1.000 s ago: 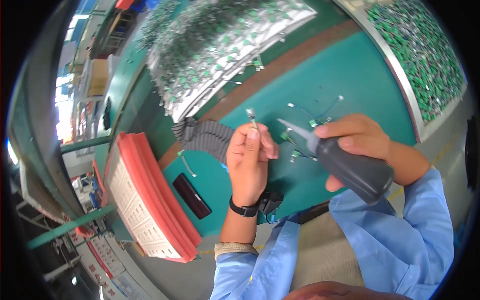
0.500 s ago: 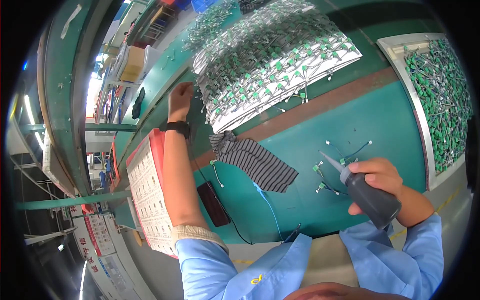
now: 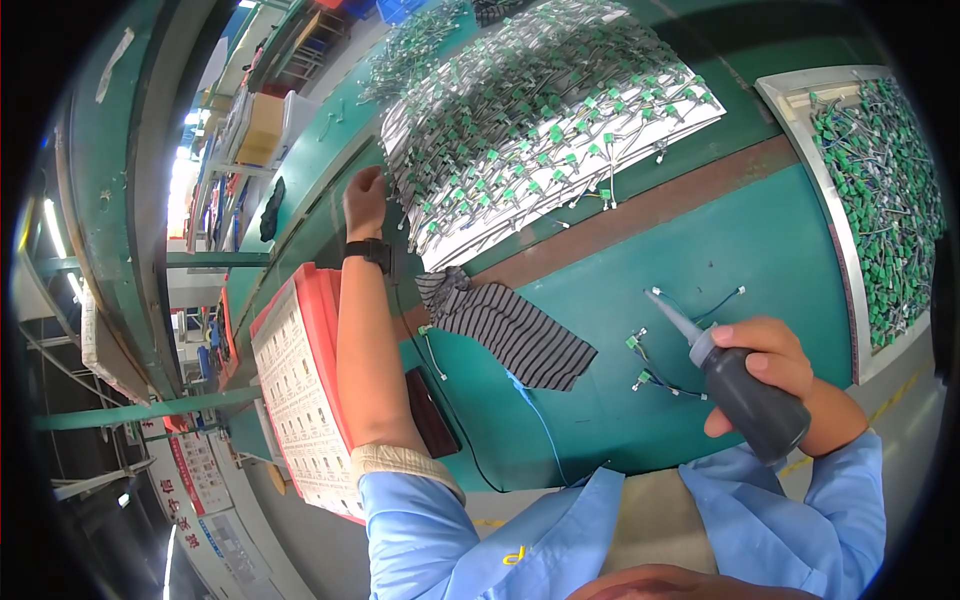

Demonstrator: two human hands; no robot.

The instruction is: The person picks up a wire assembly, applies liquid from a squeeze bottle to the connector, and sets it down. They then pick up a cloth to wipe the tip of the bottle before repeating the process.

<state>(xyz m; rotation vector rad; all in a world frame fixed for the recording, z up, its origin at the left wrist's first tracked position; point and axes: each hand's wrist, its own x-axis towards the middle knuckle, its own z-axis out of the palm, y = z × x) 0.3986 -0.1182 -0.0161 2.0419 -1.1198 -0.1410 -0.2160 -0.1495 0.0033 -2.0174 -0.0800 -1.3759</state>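
My right hand (image 3: 765,360) is wrapped around a dark squeeze bottle (image 3: 755,400) with a long grey nozzle, tilted so its tip points up and left. Close to the nozzle, small wire harnesses (image 3: 645,378) with green connectors and white plugs lie on the green mat (image 3: 640,430). My left hand (image 3: 365,203), a black band on its wrist, is stretched far forward at the left end of a white sheet (image 3: 690,110) covered with rows of green-connector harnesses (image 3: 530,185). Its fingers are curled; whatever they may hold is hidden.
A striped cloth (image 3: 515,335) lies mid-table beside a blue cord (image 3: 545,425) and a single harness (image 3: 433,352). A dark flat case (image 3: 432,415) and red-edged printed boards (image 3: 310,390) are by my left forearm. At right stands a white-rimmed tray (image 3: 838,230) heaped with harnesses.
The bottle in my right hand has shifted slightly right and down, its nozzle tip moving with it. My left forearm has moved slightly right, covering more of the dark case.
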